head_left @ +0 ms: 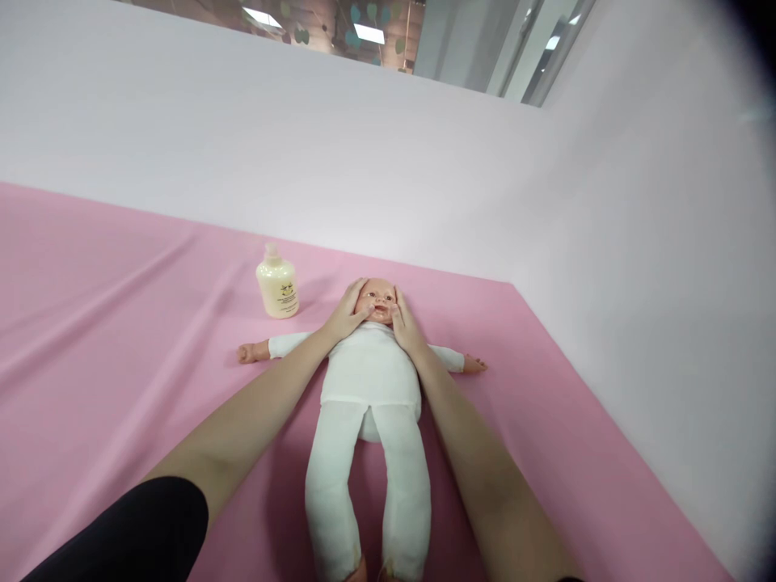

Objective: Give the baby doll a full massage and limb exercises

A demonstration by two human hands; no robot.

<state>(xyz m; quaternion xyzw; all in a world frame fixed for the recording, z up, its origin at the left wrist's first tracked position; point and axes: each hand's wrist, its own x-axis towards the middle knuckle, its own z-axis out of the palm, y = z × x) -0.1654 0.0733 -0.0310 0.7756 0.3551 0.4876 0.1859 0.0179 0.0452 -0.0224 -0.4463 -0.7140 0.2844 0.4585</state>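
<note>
Pink sheet (121, 339) covers pretty much the whole surface, a bit wrinkled on the left side, and it runs up against plain white walls (364, 145) at the far edge and on the right. Makes a soft pad for whatever lies on it, I guess.

Lying face up in the middle is a baby doll (369, 380) in a white bodysuit, arms flung straight out left and right, legs pointing toward the near edge, head at the far end. Flat on its back like that, the face is easy to get at from where the person is.

Both forearms reach out along either side of the doll's body. The left hand (347, 314) lies against the left side of the head, the right hand (405, 323) against the right, fingers loose and flattened on the cheeks, cupping rather than gripping anything. Thumbs look to sit near the mouth.

Just left of the head, close but not touching, stands a small cream bottle (278, 284), upright, cap on, within easy reach.
</note>
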